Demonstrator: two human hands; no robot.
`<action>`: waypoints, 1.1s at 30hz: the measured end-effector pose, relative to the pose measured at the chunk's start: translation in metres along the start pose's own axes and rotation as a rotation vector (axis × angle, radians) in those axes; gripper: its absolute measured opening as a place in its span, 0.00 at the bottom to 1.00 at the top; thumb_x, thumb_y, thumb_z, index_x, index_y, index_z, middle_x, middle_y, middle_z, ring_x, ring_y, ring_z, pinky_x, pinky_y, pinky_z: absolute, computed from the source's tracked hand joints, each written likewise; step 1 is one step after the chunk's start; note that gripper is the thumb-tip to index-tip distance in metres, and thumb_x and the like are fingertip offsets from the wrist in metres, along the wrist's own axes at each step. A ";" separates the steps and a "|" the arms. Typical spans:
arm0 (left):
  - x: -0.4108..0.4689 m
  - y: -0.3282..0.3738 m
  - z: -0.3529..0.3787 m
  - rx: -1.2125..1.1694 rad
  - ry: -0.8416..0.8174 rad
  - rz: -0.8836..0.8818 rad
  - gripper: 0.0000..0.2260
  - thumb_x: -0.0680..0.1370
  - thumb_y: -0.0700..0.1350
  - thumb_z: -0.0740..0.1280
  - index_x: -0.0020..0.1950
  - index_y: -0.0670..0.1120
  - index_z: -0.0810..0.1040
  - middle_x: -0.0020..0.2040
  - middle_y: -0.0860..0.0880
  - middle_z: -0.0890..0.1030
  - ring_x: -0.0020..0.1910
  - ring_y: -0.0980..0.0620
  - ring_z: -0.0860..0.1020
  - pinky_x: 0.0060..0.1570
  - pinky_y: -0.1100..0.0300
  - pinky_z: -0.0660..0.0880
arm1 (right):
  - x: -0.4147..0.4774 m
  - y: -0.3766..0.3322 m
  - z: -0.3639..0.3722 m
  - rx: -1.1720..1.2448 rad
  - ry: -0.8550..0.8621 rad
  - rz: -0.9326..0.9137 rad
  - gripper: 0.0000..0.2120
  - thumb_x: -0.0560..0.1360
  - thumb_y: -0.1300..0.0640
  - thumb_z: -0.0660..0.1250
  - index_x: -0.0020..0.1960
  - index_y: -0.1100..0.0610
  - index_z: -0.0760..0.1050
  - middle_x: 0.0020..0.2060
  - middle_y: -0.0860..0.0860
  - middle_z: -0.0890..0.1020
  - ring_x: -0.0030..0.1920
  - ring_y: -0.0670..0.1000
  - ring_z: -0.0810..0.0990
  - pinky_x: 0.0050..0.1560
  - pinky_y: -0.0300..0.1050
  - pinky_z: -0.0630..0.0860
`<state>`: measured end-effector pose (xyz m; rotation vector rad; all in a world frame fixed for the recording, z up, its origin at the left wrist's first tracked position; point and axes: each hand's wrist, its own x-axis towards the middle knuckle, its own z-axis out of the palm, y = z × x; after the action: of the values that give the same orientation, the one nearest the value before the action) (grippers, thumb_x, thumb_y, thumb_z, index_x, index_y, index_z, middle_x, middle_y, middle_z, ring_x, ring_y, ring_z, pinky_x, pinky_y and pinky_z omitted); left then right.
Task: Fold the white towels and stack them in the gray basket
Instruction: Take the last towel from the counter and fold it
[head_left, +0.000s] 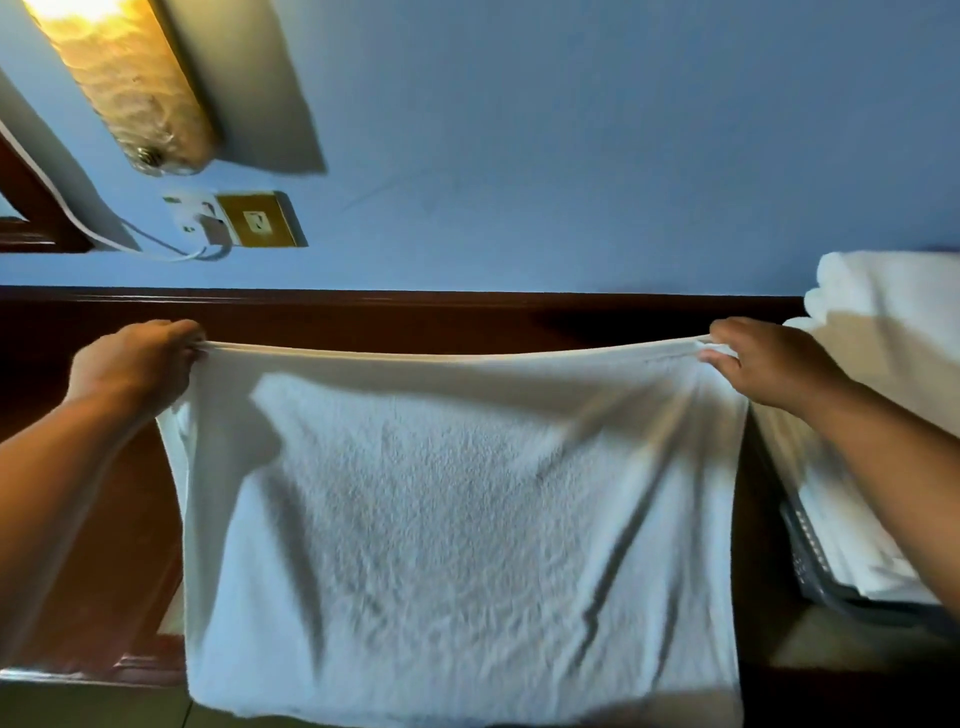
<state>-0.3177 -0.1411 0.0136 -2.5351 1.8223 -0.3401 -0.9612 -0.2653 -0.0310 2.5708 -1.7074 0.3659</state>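
Left hand (136, 364) and right hand (769, 364) each pinch a top corner of the towel (457, 519) hanging between them; basket (810, 561) beside the right hand.

Two hands (132, 364) (769, 361), one held towel (457, 519), one basket (810, 566), one lamp (130, 88), one socket (260, 221)

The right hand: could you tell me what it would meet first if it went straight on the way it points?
Probably the dark wooden panel behind the towel that the right hand holds by a corner; depth is unclear.
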 end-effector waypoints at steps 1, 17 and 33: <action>0.013 0.003 0.002 -0.008 -0.004 -0.012 0.09 0.80 0.45 0.66 0.59 0.53 0.81 0.56 0.40 0.82 0.49 0.33 0.80 0.41 0.45 0.77 | 0.009 0.001 0.004 0.002 -0.003 0.026 0.14 0.78 0.50 0.68 0.40 0.49 0.64 0.37 0.46 0.70 0.41 0.60 0.79 0.35 0.45 0.64; 0.177 0.053 0.253 -0.473 -0.395 -0.434 0.10 0.67 0.43 0.66 0.46 0.45 0.82 0.37 0.43 0.84 0.39 0.41 0.84 0.44 0.47 0.83 | 0.109 0.031 0.206 -0.052 -0.440 0.479 0.13 0.81 0.48 0.62 0.61 0.54 0.74 0.59 0.57 0.80 0.59 0.61 0.79 0.54 0.54 0.75; -0.012 0.197 0.305 -0.583 -0.323 -0.043 0.27 0.78 0.51 0.59 0.76 0.44 0.68 0.80 0.38 0.58 0.76 0.35 0.62 0.69 0.39 0.68 | -0.002 -0.081 0.282 -0.074 -0.138 0.395 0.18 0.74 0.56 0.57 0.61 0.57 0.76 0.63 0.61 0.74 0.58 0.66 0.73 0.62 0.60 0.66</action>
<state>-0.4519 -0.2324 -0.3111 -2.7399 1.9435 0.6633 -0.8382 -0.2756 -0.2974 2.2445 -2.2334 0.1313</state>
